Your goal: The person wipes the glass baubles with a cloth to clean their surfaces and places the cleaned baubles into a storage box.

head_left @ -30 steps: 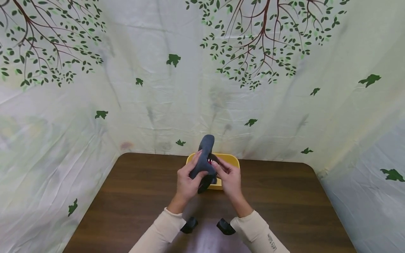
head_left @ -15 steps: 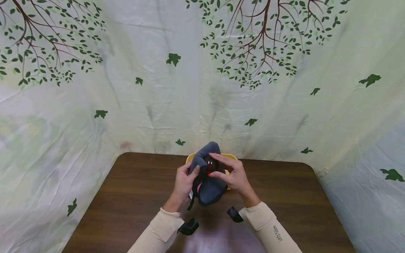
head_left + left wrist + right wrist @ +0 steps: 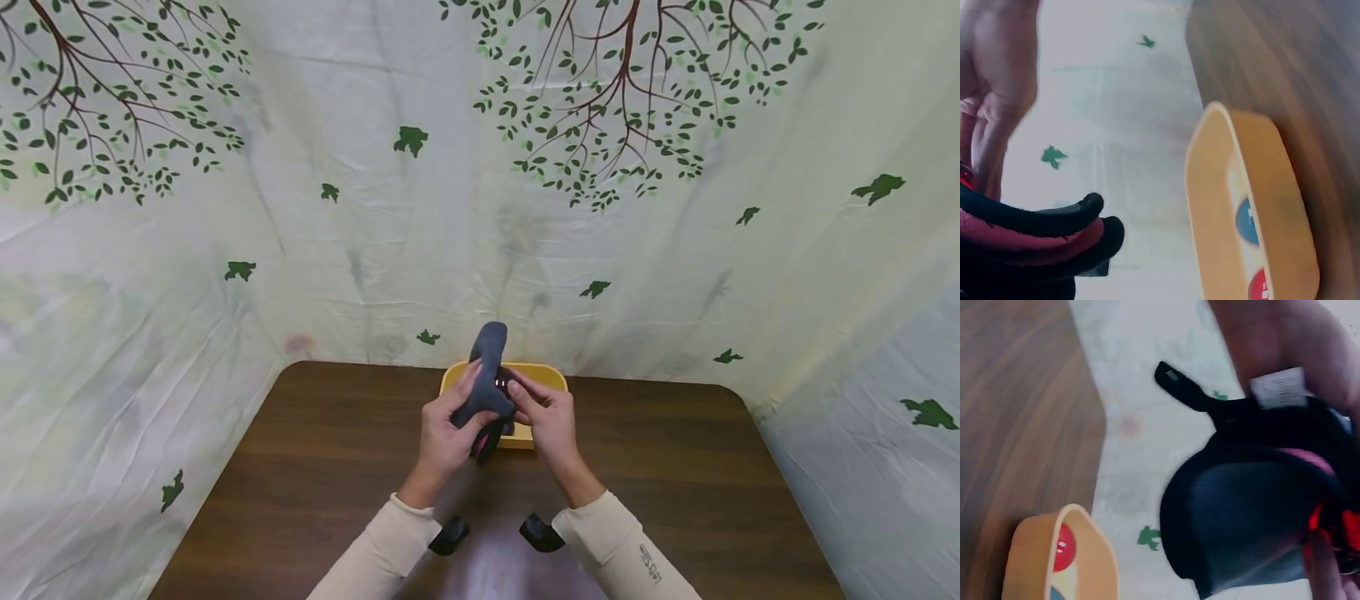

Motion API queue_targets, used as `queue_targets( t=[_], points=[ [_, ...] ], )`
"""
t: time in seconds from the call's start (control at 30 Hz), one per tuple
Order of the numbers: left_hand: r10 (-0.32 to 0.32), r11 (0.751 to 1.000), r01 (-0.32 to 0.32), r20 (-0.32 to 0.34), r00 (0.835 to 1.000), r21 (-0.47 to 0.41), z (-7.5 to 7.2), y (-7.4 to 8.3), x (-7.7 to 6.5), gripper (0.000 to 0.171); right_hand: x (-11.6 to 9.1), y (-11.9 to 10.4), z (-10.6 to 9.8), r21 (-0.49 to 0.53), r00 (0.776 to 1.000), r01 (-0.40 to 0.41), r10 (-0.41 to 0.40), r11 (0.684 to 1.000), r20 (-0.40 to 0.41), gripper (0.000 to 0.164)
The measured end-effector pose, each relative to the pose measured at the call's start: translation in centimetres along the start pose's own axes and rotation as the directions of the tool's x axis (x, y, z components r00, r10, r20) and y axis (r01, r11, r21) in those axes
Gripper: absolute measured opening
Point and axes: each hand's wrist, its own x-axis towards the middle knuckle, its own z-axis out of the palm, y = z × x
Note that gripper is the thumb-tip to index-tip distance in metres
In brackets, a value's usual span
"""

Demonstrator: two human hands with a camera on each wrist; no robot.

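Observation:
A soft blue-grey cloth item [image 3: 491,346] with black edging is held over the yellow tray; its kind is not clear. My left hand [image 3: 446,429] grips it from the left, thumb on the near side. My right hand [image 3: 551,417] pinches a small dark glossy thing [image 3: 504,382] set against the cloth. In the right wrist view that dark thing shows bright red, partly hidden by a fingertip, while the cloth item [image 3: 1241,512] shows a pink inside, a white label [image 3: 1279,387] and a black tab [image 3: 1179,386]. Pink also shows between its black edges [image 3: 1041,225] in the left wrist view.
The yellow tray [image 3: 517,444] stands at the brown table's [image 3: 360,442] far edge. A blue disc [image 3: 1247,222] and a red disc [image 3: 1260,287] show inside it. Behind the table hangs a pale curtain [image 3: 480,233] printed with branches and leaves. Black devices [image 3: 542,533] sit at both wrists.
Half a second ago the cloth item was turned with its broad side down and near; now it stands narrower and higher. My right hand has drawn in to the dark glossy thing.

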Motion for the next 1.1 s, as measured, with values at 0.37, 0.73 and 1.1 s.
queue_targets(
  t=[0.37,0.73,1.1],
  points=[
    [-0.112,0.993,0.111,-0.023,0.993,-0.030,0.1,-0.1,0.2,0.052,-0.3,-0.6,0.4,0.007,1.000,0.003,-0.003,1.000,-0.026,0.034],
    [-0.542,0.809,0.499,-0.066,0.838,-0.311,0.5,-0.3,0.0,0.038,-0.4,1.1,0.1,0.019,0.953,0.294,-0.295,0.956,0.072,0.047],
    [0.053,0.996,-0.056,0.033,0.998,0.067,-0.1,-1.7,-0.6,0.058,-0.1,0.0,0.0,0.028,0.999,-0.044,0.043,0.999,0.013,0.037]
  ],
)
